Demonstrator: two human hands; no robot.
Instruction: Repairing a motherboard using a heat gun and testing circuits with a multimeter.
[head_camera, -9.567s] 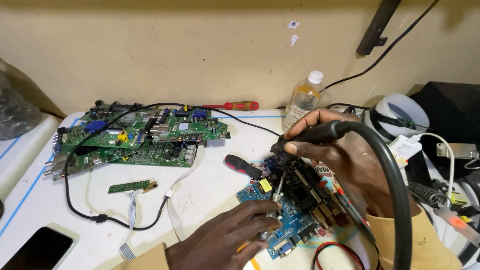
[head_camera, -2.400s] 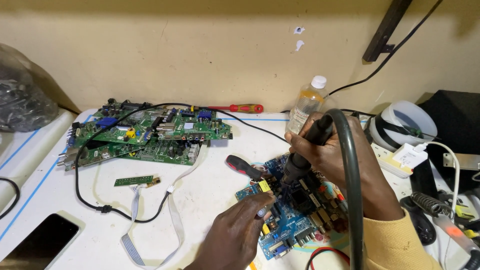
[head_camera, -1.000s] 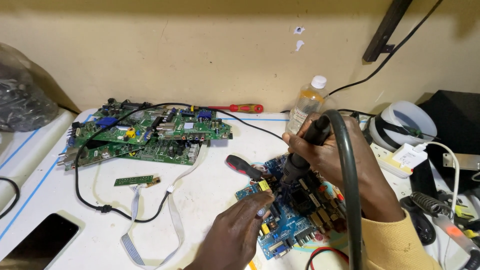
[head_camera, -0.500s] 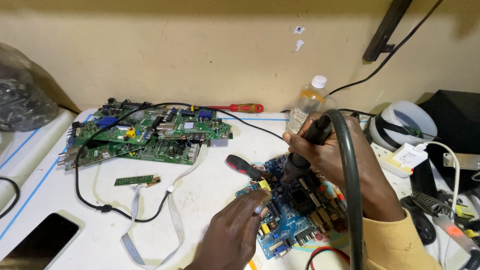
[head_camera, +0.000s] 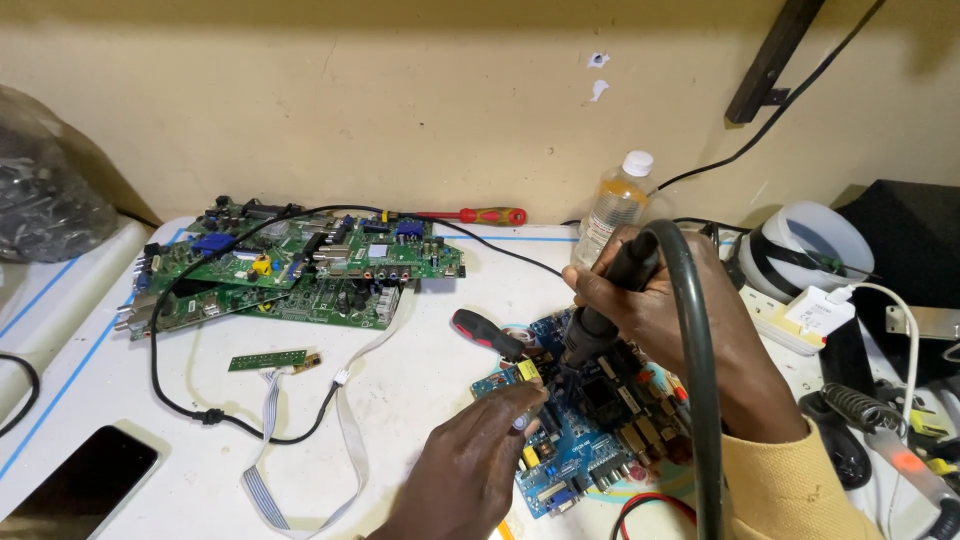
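On white bench, blue circuit board (head_camera: 585, 440), right hand (head_camera: 665, 300) wrapping black ribbed hot-air handle (head_camera: 610, 290)

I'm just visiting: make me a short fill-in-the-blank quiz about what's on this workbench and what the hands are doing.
1. The right hand grips a black tool with a thick ____ hose.
2. The left hand rests on the ____ circuit board.
3. The red-handled screwdriver lies by the wall behind the ____ circuit boards.
4. The clear plastic bottle has a ____ cap.

Missing words: black; blue; green; white
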